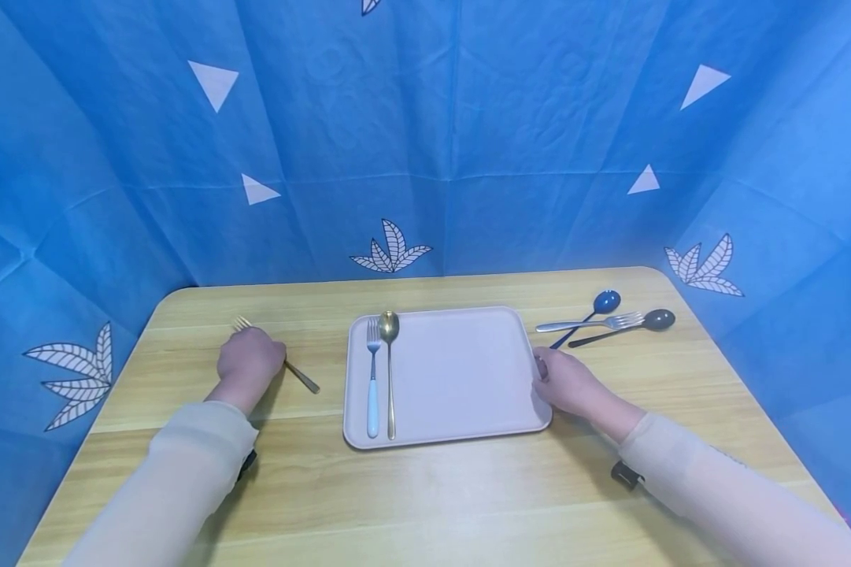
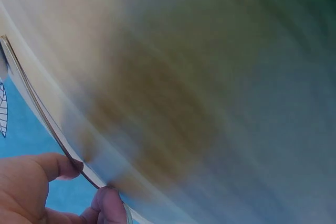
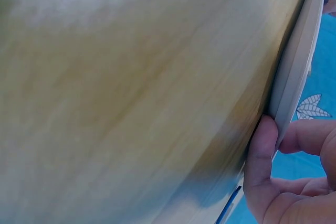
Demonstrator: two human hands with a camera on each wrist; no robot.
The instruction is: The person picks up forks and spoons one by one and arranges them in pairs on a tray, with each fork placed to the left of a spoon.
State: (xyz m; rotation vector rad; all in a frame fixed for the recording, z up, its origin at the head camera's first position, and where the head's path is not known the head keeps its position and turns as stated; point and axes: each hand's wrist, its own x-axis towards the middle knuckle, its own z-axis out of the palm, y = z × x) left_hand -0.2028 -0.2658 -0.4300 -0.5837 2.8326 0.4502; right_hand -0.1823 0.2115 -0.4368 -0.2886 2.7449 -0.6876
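Left hand [image 1: 250, 358] pinches gold fork [image 1: 303, 378]; right hand [image 1: 564, 379] grips tray [image 1: 460, 370]; on it gold spoon [image 1: 389, 327], blue-handled fork [image 1: 372, 405]

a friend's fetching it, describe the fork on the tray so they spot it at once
On the wooden table, find the pale tray whose right edge the right hand grips. Along its left side lies the fork, just left of a gold spoon and set apart by its tines and light blue handle.
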